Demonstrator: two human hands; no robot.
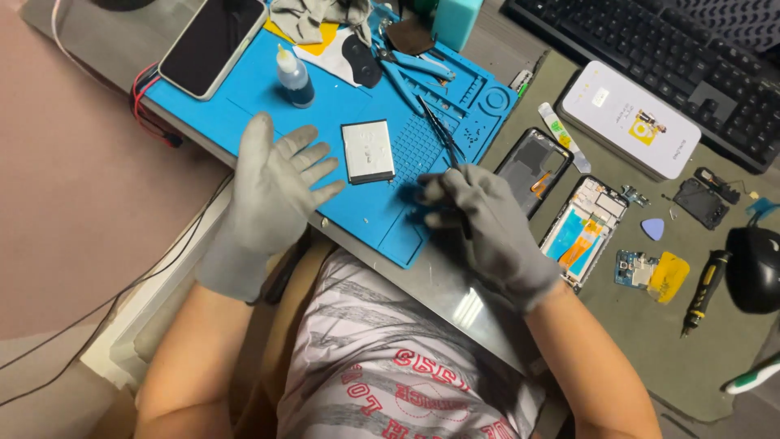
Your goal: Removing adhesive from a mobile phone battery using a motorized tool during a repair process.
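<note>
Battery [367, 151] on mat [341, 89], tweezers [439, 130] right.

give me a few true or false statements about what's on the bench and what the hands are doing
1. Both hands wear grey gloves. True: left hand, right hand.
2. The silver rectangular battery lies on the blue silicone work mat. True.
3. The left hand grips the small clear dropper bottle. False: it is open, apart from the bottle.
4. The black-and-yellow screwdriver lies on the blue mat. False: it lies on the grey-green pad.
5. The right hand holds thin black tweezers. True.
</note>
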